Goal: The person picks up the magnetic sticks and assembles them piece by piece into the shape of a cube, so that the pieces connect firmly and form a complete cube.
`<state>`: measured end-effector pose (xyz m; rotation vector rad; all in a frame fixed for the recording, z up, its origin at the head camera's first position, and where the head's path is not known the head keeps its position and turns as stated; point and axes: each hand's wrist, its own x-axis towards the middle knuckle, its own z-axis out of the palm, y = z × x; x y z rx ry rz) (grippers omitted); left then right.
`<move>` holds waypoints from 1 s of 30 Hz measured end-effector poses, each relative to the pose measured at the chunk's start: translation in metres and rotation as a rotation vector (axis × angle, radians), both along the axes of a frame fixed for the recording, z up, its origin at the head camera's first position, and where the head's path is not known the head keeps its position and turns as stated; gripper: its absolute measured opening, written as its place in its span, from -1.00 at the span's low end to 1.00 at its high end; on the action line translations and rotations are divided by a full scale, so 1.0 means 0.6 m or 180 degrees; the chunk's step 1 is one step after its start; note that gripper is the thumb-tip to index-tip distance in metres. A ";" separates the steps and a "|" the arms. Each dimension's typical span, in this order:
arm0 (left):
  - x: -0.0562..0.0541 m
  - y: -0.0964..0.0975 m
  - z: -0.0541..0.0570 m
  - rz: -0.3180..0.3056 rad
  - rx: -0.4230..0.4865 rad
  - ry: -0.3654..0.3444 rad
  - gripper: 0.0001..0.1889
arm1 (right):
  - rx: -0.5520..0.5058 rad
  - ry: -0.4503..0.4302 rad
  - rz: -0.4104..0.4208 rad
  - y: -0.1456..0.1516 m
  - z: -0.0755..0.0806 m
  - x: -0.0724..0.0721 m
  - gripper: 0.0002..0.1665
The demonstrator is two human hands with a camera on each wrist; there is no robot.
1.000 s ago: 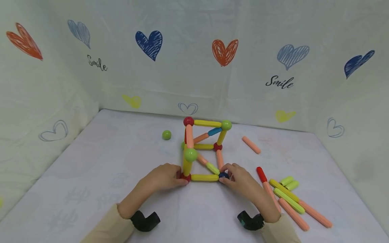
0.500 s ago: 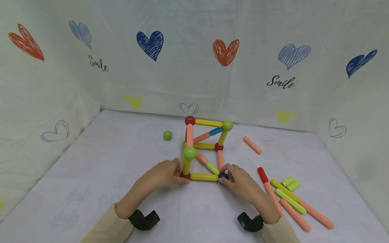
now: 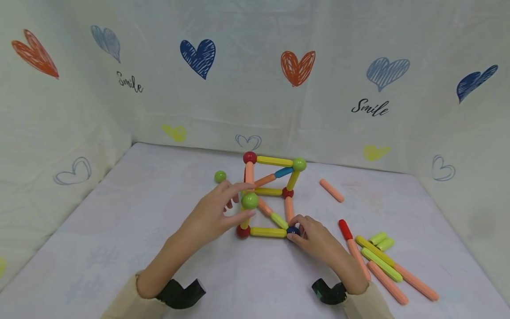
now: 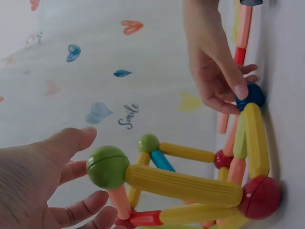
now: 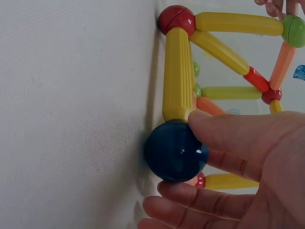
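A frame of magnetic rods and balls (image 3: 268, 192) stands mid-table. Its front upper corner is a green ball (image 3: 249, 200), which tops a yellow rod (image 4: 186, 185). My left hand (image 3: 213, 208) is spread beside this ball, thumb on one side and index finger on the other, with a gap at the thumb in the left wrist view. Below is a red ball (image 3: 243, 231), joined by a yellow rod (image 3: 268, 232) to a dark blue ball (image 5: 176, 151). My right hand (image 3: 316, 234) pinches that blue ball between thumb and fingers, close over the tabletop.
Loose rods (image 3: 384, 261) in orange, yellow and lime lie to the right, with a red-tipped one (image 3: 352, 248) nearest my right forearm. One orange rod (image 3: 331, 190) lies behind them. A spare green ball (image 3: 220, 177) sits left of the frame. White cloth (image 3: 255, 106) surrounds the table.
My left hand has left the lower red ball and moved up to the green ball at the upper front corner. My right hand stays on the blue ball.
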<state>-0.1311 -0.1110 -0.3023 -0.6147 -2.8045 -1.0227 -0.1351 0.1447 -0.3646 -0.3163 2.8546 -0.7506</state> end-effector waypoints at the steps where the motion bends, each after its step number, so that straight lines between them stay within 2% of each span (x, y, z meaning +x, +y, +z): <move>1: 0.000 0.001 -0.001 -0.0015 -0.0008 0.0040 -0.45 | -0.0001 -0.0001 0.0005 0.001 0.000 0.000 -0.73; 6: -0.001 0.002 -0.006 -0.0010 0.0007 0.0136 -0.55 | -0.0057 0.0000 0.0119 0.006 0.003 -0.002 -0.74; 12: -0.005 -0.004 -0.003 -0.0070 0.0245 -0.0013 -0.56 | -0.0231 -0.0040 0.0199 0.036 0.013 -0.012 -0.70; 15: -0.006 -0.008 -0.002 -0.0084 0.0345 -0.0099 -0.56 | -0.0262 -0.0013 0.0071 0.064 0.021 -0.027 -0.65; 20: -0.007 -0.010 0.000 -0.0109 0.0450 -0.0184 -0.56 | -0.0163 0.0020 -0.0316 0.123 0.031 -0.070 -0.53; 22: -0.008 -0.012 0.000 -0.0115 0.0471 -0.0212 -0.57 | -0.0124 -0.0082 -0.0493 0.149 0.032 -0.087 -0.45; 26: -0.009 -0.014 0.001 -0.0146 0.0503 -0.0242 -0.58 | -0.0149 -0.0469 -0.0856 0.191 0.028 -0.115 -0.35; 30: -0.010 -0.016 0.004 -0.0141 0.0500 -0.0232 -0.60 | -0.0208 -0.0698 -0.1023 0.212 0.020 -0.137 -0.35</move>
